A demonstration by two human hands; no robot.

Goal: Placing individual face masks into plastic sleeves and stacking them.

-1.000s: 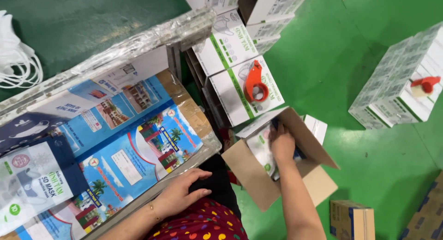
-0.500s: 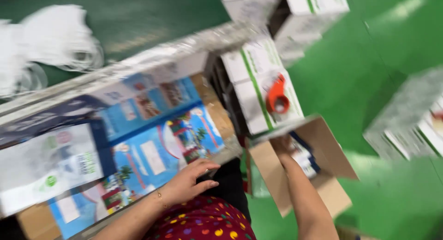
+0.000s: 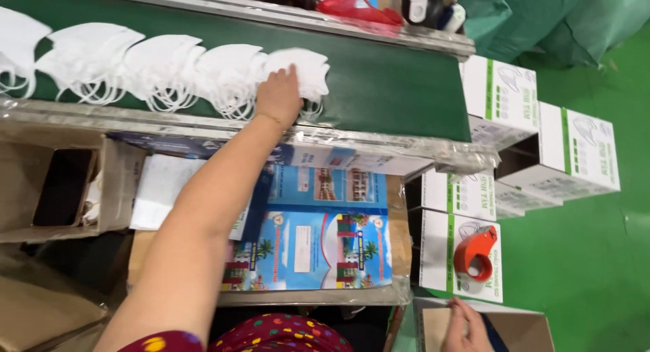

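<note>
The left hand (image 3: 279, 95) is laid palm-down on the end of a row of white face masks (image 3: 169, 71), with the fingers spread over the last mask; nothing is clenched, and whether a mask is pinched underneath cannot be told. The masks are overlapped in a line along a dark green conveyor belt (image 3: 386, 88), running from the hand toward the left edge of the view. The left forearm is stretched across the workbench from the lower left.

The right hand (image 3: 464, 328) is seen only in part at the bottom edge, resting on the flap of an open cardboard box (image 3: 521, 325); its fingers are loosely curled on the flap, and a firm grasp cannot be confirmed.

Below the belt, a stack of blue printed flat cartons (image 3: 325, 247) is laid on the workbench, just beside the forearm. A red tape dispenser (image 3: 474, 252) is set on top of a white and green box (image 3: 440, 257), directly above the right hand. Further white and green boxes (image 3: 535, 128) are stacked on the green floor (image 3: 589, 271) at the right end of the belt. An open brown cardboard box (image 3: 64, 189) is placed at the left, under the belt's edge. A dotted red garment (image 3: 284, 333) is visible at the bottom.
</note>
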